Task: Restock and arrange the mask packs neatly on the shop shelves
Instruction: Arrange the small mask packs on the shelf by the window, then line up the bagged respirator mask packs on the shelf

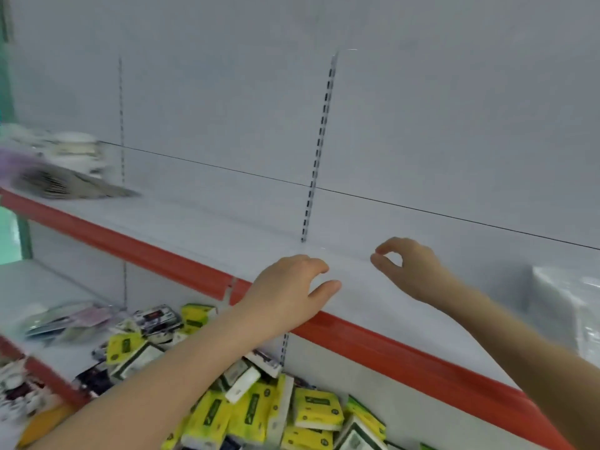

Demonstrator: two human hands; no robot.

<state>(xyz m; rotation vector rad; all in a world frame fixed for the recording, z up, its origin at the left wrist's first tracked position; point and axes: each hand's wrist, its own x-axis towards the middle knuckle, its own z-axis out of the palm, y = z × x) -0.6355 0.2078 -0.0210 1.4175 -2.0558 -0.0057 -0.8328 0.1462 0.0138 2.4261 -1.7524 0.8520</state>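
Shelf — yellow packs heaped below.

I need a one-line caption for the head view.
Left hand and right hand over the red-edged upper shelf; yellow packs lie heaped below.

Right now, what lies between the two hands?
Head view: bare shelf between left hand and right hand, save a faint pale streak too blurred to name.

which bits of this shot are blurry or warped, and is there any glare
Head view: the grey stack of flat packs at the far left of the white upper shelf is smeared by motion blur; the yellow packs below are sharper. Same view: the slotted metal upright leans, probably from the wide lens; the lighting is flat, with no strong glare.
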